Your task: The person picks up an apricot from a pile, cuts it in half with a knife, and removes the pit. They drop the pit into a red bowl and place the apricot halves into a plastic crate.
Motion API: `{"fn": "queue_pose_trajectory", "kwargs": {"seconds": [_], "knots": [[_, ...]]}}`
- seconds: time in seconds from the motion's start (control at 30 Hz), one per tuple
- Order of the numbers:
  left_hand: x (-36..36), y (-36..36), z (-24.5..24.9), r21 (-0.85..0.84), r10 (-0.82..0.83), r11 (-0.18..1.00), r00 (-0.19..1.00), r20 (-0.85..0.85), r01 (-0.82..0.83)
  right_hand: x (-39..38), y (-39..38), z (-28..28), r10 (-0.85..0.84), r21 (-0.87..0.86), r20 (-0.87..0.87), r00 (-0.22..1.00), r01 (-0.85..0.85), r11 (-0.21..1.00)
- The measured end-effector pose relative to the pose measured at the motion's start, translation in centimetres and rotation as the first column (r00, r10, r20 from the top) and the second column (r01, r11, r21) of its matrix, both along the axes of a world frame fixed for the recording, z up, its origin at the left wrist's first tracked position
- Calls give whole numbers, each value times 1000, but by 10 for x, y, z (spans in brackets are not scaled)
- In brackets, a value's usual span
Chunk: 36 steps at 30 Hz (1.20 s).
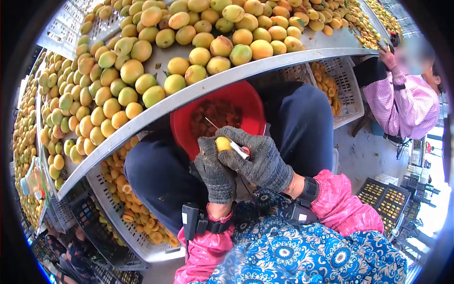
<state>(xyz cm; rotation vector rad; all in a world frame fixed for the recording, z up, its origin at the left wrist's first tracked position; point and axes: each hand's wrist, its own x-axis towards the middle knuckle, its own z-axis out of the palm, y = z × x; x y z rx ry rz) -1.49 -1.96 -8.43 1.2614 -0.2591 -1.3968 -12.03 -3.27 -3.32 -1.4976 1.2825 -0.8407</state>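
Both of my hands wear dark grey knit gloves and meet above a red basin (253, 102). Brown pits, or what look like them, lie in the basin. My left hand (213, 165) is closed around a yellow apricot (223, 144). Against the same fruit, my right hand (260, 161) grips a slim tool with a white and red handle (240, 150). A thin metal tip (211, 123) sticks out past the fruit, over the basin. Fingers and fruit hide the middle of the tool, so its exact kind cannot be made out.
A metal-edged table (255, 65) heaped with apricots (131, 71) curves in front of me. White crates of split apricots stand at my left (151, 258) and beyond my right knee (347, 94). A co-worker in a pink checked top (414, 104) sits at the right.
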Motion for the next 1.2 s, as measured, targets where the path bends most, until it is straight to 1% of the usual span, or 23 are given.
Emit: {"fn": "queue_pose_trajectory", "kwargs": {"seconds": [0.1, 0.17, 0.2, 0.3, 0.37, 0.43, 0.47, 0.5, 0.57, 0.6, 0.63, 0.7, 0.73, 0.77, 0.83, 0.9, 0.97, 1.0, 1.03, 1.07, 1.1, 1.13, 1.2], "knots": [[6, 1, -1, -26, -6, 1000, 1000, 1, 6, 7, 0, -6, -15, 56, -8, 1000, 15, 998], [7, 1, 1, -120, 17, 993, 999, 43, -12, 13, 3, -16, -82, 41, 100, 992, 78, 996], [10, 1, 2, -101, -19, 994, 987, 159, 36, 16, 3, -16, -93, 50, 71, 993, 90, 995], [13, 1, 8, -107, -16, 994, 992, 129, 30, 21, 1, -1, -65, 208, 36, 997, 57, 976], [14, 3, -1, -106, -1, 994, 998, 57, 7, 17, 1, -3, -79, 177, 34, 996, 72, 982], [16, 7, 1, -12, -214, 977, 974, 75, 215, 2, -1, 8, 87, 132, -42, 995, -81, 988], [18, 7, 2, -5, -266, 964, 961, -70, 266, -4, -2, 9, 122, 112, -99, 988, -110, 988], [20, 6, 9, -17, -273, 962, 959, -79, 273, -10, -1, 13, 114, 104, -111, 987, -102, 989], [24, 7, 25, -27, -368, 929, 915, -163, 369, -18, 1, 19, 259, -105, -420, 870, -330, 938], [25, 6, 25, 71, -413, 895, 879, -238, 440, -18, 3, 20, 257, -100, -422, 869, -327, 940], [24, 8, 20, 71, -414, 895, 878, -239, 441, -17, 4, 21, 261, -89, -446, 856, -332, 939], [23, 13, 11, -3, -328, 940, 901, -285, 342, -13, 7, 21, 268, -62, -489, 830, -339, 939], [20, 10, 19, 157, -163, 955, 888, -430, 252, -8, 14, 4, 159, -176, -465, 871, -267, 947], [19, 11, 15, 159, -167, 953, 887, -431, 257, -5, 15, -1, 155, -173, -465, 872, -262, 949], [18, 15, -2, 112, -68, 988, 955, -289, 105, 6, 13, 2, 149, -25, -202, 968, -157, 987], [20, 17, -7, 106, -20, 993, 961, -276, 51, 12, 9, 4, 152, -39, -235, 960, -166, 985], [22, 15, 4, 17, -51, 998, 994, -101, 53, 17, 9, 3, 125, -36, -111, 986, -130, 991], [21, 14, -5, 29, -64, 998, 996, 62, 63, 19, 9, -1, 108, 49, -53, 993, -105, 993], [22, 17, -11, 40, -67, 997, 996, 58, 64, 21, 11, -1, 107, 61, -55, 993, -104, 993], [23, 18, -15, -99, -96, 981, 857, 505, 169, 23, 10, 0, 55, 133, -17, 998, -53, 990], [23, 19, -18, -176, -28, 930, 539, 842, 323, 24, 9, 2, -1, 202, 15, 1000, -2, 979], [19, 21, -28, -65, -133, 969, 722, 679, 239, 24, 5, 5, -77, 360, 62, 995, 49, 932], [14, 22, -29, -99, -117, 963, 720, 684, 250, 21, 0, -3, -147, 395, 126, 981, 86, 915]]}}
